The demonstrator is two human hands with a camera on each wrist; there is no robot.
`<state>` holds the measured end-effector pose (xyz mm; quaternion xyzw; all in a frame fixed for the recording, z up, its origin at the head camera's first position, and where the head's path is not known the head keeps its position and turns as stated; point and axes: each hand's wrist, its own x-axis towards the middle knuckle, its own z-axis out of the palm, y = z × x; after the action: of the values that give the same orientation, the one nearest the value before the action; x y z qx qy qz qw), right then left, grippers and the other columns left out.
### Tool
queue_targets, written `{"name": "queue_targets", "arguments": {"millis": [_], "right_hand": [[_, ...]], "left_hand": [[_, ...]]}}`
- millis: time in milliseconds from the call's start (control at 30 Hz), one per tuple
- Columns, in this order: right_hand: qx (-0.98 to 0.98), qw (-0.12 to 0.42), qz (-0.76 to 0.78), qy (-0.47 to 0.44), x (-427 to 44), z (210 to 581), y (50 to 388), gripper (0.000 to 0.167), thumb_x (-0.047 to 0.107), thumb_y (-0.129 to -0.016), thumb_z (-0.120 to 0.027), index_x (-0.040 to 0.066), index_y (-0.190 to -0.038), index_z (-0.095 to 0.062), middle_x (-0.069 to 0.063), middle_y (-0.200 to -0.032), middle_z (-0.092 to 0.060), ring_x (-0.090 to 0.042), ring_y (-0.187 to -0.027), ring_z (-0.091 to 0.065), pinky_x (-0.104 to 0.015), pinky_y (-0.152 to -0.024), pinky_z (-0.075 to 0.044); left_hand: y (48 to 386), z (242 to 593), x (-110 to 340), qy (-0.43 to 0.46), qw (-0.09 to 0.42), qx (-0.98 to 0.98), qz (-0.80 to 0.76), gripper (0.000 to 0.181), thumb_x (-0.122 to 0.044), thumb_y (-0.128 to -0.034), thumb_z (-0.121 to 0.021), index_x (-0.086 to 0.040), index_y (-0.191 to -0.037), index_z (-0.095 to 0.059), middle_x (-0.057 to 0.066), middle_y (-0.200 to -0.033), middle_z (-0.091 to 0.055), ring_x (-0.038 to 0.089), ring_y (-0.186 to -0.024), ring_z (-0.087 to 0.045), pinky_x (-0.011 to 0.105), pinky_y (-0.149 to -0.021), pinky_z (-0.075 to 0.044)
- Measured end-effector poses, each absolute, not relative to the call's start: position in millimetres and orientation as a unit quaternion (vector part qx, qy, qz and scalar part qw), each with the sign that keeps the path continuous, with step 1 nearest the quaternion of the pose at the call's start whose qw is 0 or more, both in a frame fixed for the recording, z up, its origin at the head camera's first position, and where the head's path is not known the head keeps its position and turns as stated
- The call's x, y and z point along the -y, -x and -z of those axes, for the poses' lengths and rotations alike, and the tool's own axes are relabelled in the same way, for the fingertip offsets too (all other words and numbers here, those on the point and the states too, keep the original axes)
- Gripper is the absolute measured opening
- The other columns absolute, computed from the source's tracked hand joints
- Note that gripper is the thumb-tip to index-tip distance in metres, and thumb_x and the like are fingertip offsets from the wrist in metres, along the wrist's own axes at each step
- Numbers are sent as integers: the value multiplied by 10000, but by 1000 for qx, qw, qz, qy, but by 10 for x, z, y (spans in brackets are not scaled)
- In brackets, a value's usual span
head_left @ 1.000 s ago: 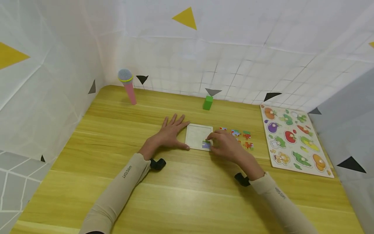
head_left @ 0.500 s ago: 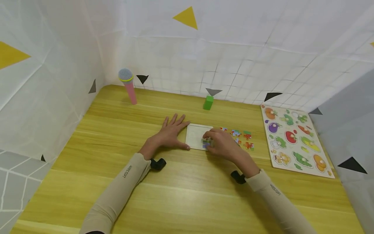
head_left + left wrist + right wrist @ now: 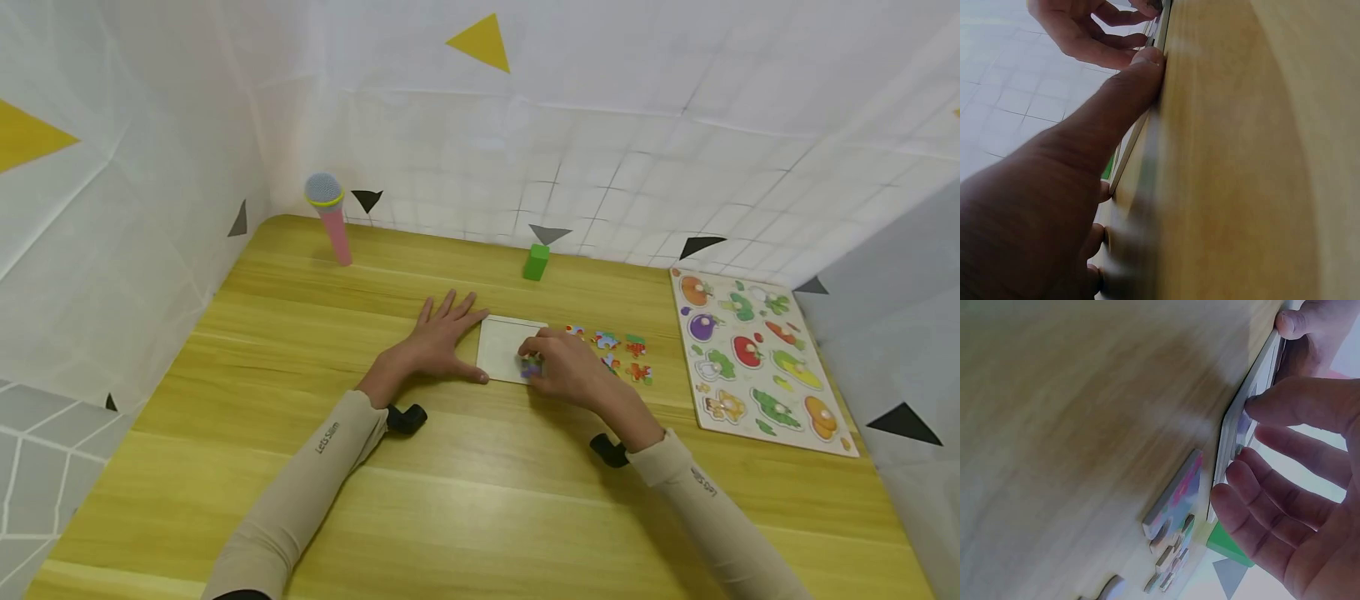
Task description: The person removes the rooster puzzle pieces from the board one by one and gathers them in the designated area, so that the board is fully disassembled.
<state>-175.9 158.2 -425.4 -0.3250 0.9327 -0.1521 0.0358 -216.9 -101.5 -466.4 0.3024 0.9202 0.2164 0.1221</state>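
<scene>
A small pale square puzzle tray (image 3: 498,343) lies flat on the table. My left hand (image 3: 435,346) is spread on the wood at its left side, thumb and forefinger touching the tray's edge. At the tray's lower right corner, my right hand (image 3: 573,367) pinches a purple and green jigsaw piece (image 3: 531,365) between thumb and fingers. The right wrist view shows the thumb on the purplish surface inside the tray (image 3: 1229,434), with the other fingers curled over it. Fingers partly hide the piece, so I cannot tell whether it sits flush.
Several loose jigsaw pieces (image 3: 636,346) lie right of the tray, some behind my right hand. A vegetable peg puzzle board (image 3: 757,358) lies at the right. A green block (image 3: 536,262) stands behind the tray, and a pink toy microphone (image 3: 336,221) stands at the back left.
My right hand has shifted slightly left, over the tray's lower right corner, covering more of the purple piece. The left hand stays in place.
</scene>
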Motion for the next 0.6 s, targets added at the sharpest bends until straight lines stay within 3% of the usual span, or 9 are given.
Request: {"name": "queue_targets", "arguments": {"millis": [233, 600], "right_hand": [[-937, 44, 142, 316, -1570, 4252, 1760, 338, 187, -771, -837, 75, -1075, -742, -74, -998, -644, -200, -767, -571, -377, -684, -510], [-935, 30, 152, 318, -1576, 4277, 1748, 300, 169, -746, -853, 85, -1003, -723, -59, -971, -617, -196, -751, -564, -378, -676, -510]], "left_hand": [[2184, 4669, 1012, -305, 123, -919, -218, 1137, -764, -730, -705, -238, -1615, -219, 73, -1677, 0, 330, -1514, 106, 584, -1149, 127], [2171, 4656, 1012, -299, 123, -921, -218, 1127, -754, -732, -713, -247, -1613, -226, 68, -1678, -7, 326, -1515, 103, 580, -1152, 119]]}}
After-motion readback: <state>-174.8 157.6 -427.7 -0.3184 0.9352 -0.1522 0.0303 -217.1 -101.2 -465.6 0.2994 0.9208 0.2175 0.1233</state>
